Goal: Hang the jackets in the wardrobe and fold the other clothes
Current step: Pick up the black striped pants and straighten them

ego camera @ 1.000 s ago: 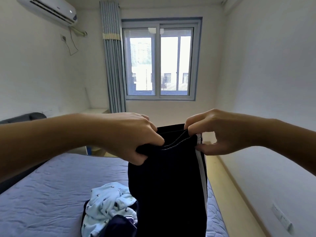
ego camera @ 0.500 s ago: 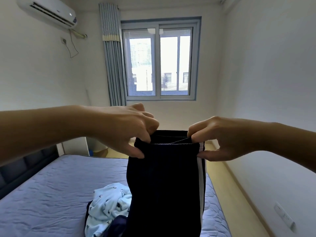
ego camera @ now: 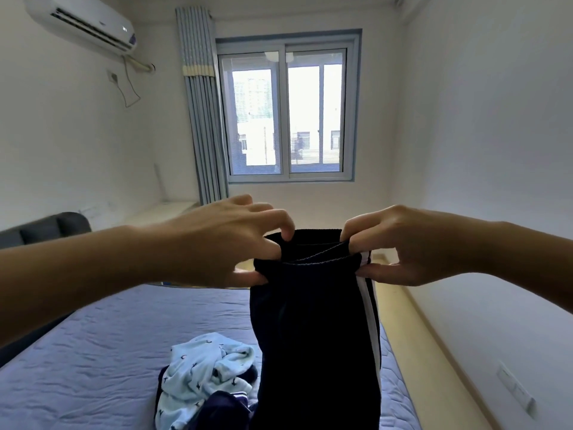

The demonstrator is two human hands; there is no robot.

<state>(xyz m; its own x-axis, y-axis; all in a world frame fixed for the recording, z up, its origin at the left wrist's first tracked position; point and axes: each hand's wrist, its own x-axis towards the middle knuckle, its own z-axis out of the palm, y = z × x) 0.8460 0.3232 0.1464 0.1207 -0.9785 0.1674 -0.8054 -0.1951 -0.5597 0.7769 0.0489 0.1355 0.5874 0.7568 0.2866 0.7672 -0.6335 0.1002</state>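
Daylight floods in from the window [ego camera: 288, 113] beyond the fingers [ego camera: 280, 220], blown out white. Below the fingers the dark garment [ego camera: 313, 330] loses detail, and the walls [ego camera: 480, 119] bow at the edges.

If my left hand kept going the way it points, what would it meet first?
Your left hand meets the dark trousers it pinches, then probably the right hand; depth unclear.

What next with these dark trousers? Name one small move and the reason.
Probably lower the dark trousers flat onto the bare sheet of the bed, beside the light blue garment. The left hand and right hand each pinch an end of the waistband, so the trousers hang free in the air; folding likely needs them laid out first.
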